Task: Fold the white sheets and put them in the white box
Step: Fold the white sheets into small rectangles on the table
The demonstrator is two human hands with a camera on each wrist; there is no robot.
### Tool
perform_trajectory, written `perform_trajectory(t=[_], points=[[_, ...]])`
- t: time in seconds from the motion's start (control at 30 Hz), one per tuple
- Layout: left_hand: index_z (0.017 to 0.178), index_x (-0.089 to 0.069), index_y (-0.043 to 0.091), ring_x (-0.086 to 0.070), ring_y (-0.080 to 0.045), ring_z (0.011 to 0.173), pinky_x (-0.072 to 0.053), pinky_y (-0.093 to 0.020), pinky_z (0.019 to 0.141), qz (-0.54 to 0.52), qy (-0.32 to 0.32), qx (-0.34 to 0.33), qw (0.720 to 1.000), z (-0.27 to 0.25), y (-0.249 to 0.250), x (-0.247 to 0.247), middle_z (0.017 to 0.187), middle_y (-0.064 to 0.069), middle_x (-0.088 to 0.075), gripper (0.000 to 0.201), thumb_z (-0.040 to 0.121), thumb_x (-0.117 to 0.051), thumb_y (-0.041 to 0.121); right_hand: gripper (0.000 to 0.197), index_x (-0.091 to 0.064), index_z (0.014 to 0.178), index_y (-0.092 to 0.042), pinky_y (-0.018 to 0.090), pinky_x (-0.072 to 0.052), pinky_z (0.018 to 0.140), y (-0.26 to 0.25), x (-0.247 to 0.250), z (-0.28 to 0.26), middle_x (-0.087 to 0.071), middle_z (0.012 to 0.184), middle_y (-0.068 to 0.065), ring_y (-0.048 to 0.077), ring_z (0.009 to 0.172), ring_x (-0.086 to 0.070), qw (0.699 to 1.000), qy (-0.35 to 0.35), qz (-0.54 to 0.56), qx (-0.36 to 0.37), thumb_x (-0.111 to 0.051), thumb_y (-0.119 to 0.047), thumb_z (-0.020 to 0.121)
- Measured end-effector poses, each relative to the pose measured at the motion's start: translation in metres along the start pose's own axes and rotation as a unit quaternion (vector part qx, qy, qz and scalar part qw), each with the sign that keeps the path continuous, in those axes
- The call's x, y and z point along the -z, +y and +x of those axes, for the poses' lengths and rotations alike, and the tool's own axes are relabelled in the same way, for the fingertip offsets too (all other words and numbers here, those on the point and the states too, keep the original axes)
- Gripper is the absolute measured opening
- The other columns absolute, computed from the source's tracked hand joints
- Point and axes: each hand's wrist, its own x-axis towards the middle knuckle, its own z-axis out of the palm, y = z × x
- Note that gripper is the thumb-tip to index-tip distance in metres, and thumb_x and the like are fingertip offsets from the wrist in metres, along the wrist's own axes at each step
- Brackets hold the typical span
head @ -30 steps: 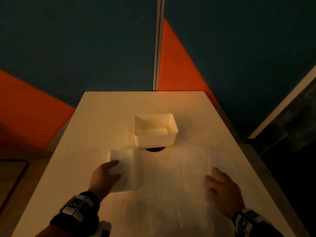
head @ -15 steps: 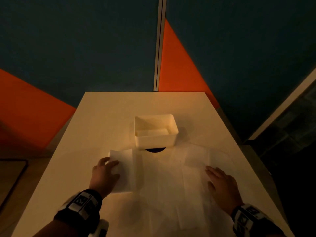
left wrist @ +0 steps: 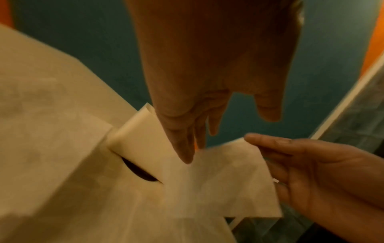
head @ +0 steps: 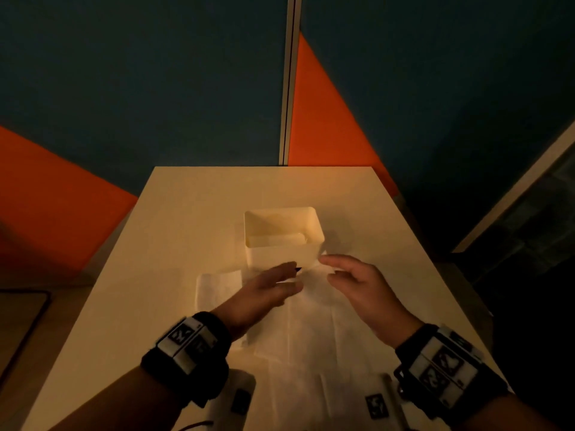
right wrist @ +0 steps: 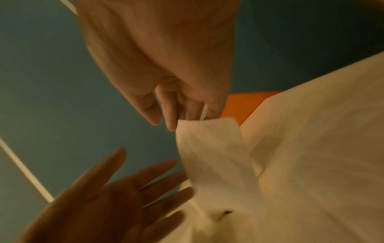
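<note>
A large white sheet (head: 311, 331) lies on the pale table (head: 217, 197) in front of the white box (head: 283, 253). The box holds a folded sheet (head: 280, 239). My right hand (head: 328, 269) pinches the sheet's edge (right wrist: 207, 131) just in front of the box and holds it lifted. My left hand (head: 289, 275) is beside it with straight fingers, whose tips touch the sheet (left wrist: 207, 189). The left wrist view shows the box (left wrist: 141, 136) behind those fingers (left wrist: 187, 154). A smaller folded sheet (head: 217, 287) lies to the left.
A dark round spot (head: 298, 269) shows at the foot of the box. White devices with printed markers (head: 376, 405) sit at the table's near edge. Blue and orange wall panels (head: 326, 119) stand behind the table. A dark-rimmed board (head: 18, 321) lies low at the left.
Both hands left the sheet's outer sides and came together in front of the box. The right hand took hold of the sheet's edge and carried it toward the middle.
</note>
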Motion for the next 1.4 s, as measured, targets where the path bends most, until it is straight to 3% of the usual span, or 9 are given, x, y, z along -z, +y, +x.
perform_trajectory(t=[0.07,0.23,0.4,0.5,0.67,0.73,0.83,1.17,1.4], points=[[0.141,-0.037,0.030,-0.047,-0.004,0.123,-0.041,-0.024,0.096,-0.083,-0.035,0.011,0.996,0.002,0.005,-0.006,0.141,0.010,-0.045,0.073,0.075,-0.064,0.047,0.033,-0.062,0.117,-0.022,0.008,-0.044,0.091,-0.013,-0.007,-0.003,-0.059,0.123,-0.011,-0.004,0.112,-0.054,0.998,-0.064,0.018,-0.002,-0.051,-0.003,0.092],[0.134,-0.046,0.011,-0.059,-0.023,0.112,-0.052,-0.030,0.088,-0.205,-0.052,-0.013,0.977,-0.001,0.011,-0.013,0.129,-0.012,-0.058,0.061,0.085,-0.054,0.047,0.037,-0.052,0.128,-0.022,0.018,-0.046,0.096,-0.029,-0.018,-0.007,-0.062,0.122,-0.009,0.003,0.116,-0.057,0.981,-0.174,0.088,-0.008,-0.044,-0.005,0.096],[0.115,-0.060,0.008,-0.066,-0.022,0.086,-0.056,-0.033,0.074,-0.268,-0.041,0.024,0.962,-0.004,0.009,-0.010,0.096,-0.013,-0.068,0.050,0.086,-0.047,0.046,0.043,-0.043,0.137,-0.024,0.030,-0.044,0.099,-0.024,-0.023,-0.007,-0.055,0.135,0.000,0.012,0.123,-0.054,0.972,-0.206,0.116,-0.014,-0.047,-0.022,0.095],[0.108,-0.062,0.009,-0.067,-0.019,0.068,-0.055,-0.027,0.060,-0.310,-0.018,0.037,0.950,-0.003,0.008,-0.007,0.084,-0.010,-0.069,0.038,0.084,-0.051,0.036,0.032,-0.051,0.125,-0.026,0.025,-0.048,0.081,-0.026,-0.021,-0.005,-0.062,0.125,0.002,0.017,0.108,-0.064,0.979,-0.159,0.131,0.000,-0.048,-0.014,0.095],[0.113,-0.062,0.010,-0.067,-0.019,0.067,-0.056,-0.030,0.062,-0.325,0.023,0.039,0.945,-0.004,0.007,0.002,0.083,-0.006,-0.071,0.043,0.080,-0.058,0.037,0.023,-0.058,0.105,-0.022,0.021,-0.044,0.071,-0.011,0.002,0.008,-0.062,0.102,-0.001,0.014,0.090,-0.059,0.991,0.123,0.046,0.011,-0.065,-0.014,0.085],[0.109,-0.062,0.012,-0.067,-0.018,0.063,-0.055,-0.030,0.060,-0.324,0.022,0.039,0.945,-0.004,0.006,0.004,0.078,-0.005,-0.070,0.043,0.075,-0.060,0.039,0.034,-0.054,0.111,-0.021,0.026,-0.045,0.071,-0.002,0.009,0.010,-0.060,0.104,0.001,0.017,0.092,-0.059,0.991,0.108,0.036,-0.077,-0.070,-0.025,0.081],[0.099,-0.063,0.013,-0.067,-0.018,0.059,-0.054,-0.028,0.053,-0.335,0.021,0.048,0.941,-0.005,0.005,0.003,0.072,-0.005,-0.070,0.029,0.083,-0.057,0.036,0.029,-0.058,0.116,-0.021,0.029,-0.049,0.068,0.003,0.014,0.007,-0.068,0.109,0.006,0.020,0.092,-0.065,0.979,-0.037,0.129,-0.154,-0.062,-0.023,0.087],[0.122,-0.059,0.006,-0.064,-0.028,0.106,-0.055,-0.036,0.087,-0.270,-0.005,0.022,0.963,-0.010,0.001,0.008,0.123,-0.015,-0.063,0.039,0.084,-0.063,0.013,0.024,-0.068,0.103,-0.006,0.031,-0.055,0.073,0.007,0.019,0.004,-0.073,0.099,0.011,0.022,0.088,-0.068,0.965,-0.042,0.225,-0.124,-0.053,0.004,0.087],[0.104,-0.073,0.013,-0.065,-0.023,0.097,-0.053,-0.031,0.085,-0.159,-0.142,0.032,0.977,-0.022,0.004,0.037,0.105,-0.009,-0.069,0.038,0.068,-0.062,0.010,0.037,-0.072,0.065,-0.016,0.023,-0.051,0.055,0.004,0.031,0.004,-0.070,0.074,-0.001,0.013,0.068,-0.064,0.982,-0.057,0.160,-0.087,-0.052,0.009,0.084]])
